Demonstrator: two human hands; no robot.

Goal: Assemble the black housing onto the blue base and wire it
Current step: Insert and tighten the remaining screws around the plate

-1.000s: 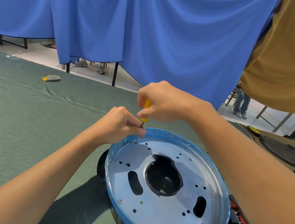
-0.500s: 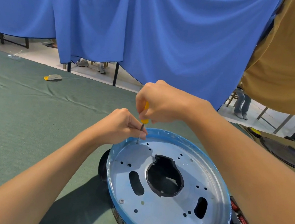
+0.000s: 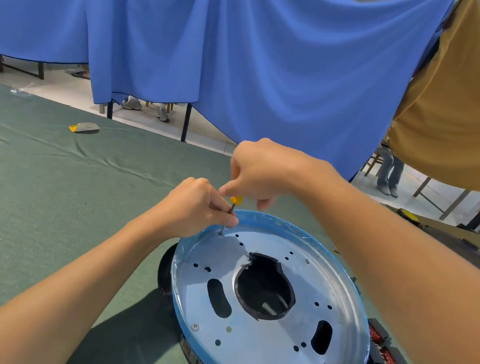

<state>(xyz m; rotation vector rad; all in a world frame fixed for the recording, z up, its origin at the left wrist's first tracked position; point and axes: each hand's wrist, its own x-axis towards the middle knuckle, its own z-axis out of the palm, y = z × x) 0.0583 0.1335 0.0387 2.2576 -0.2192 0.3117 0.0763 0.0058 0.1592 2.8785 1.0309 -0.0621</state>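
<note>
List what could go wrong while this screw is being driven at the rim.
1. The screwdriver tip might slip off the screw. The left hand pinches the shaft close to the tip, so its fingers could get jabbed.
2. The right hand bears down near the far rim of the blue base, which may rock on the black housing beneath it.

Both hands (image 3: 231, 193) hold screwdriver (image 3: 233, 208) upright, tip at blue base (image 3: 263, 355) rim hole.
</note>
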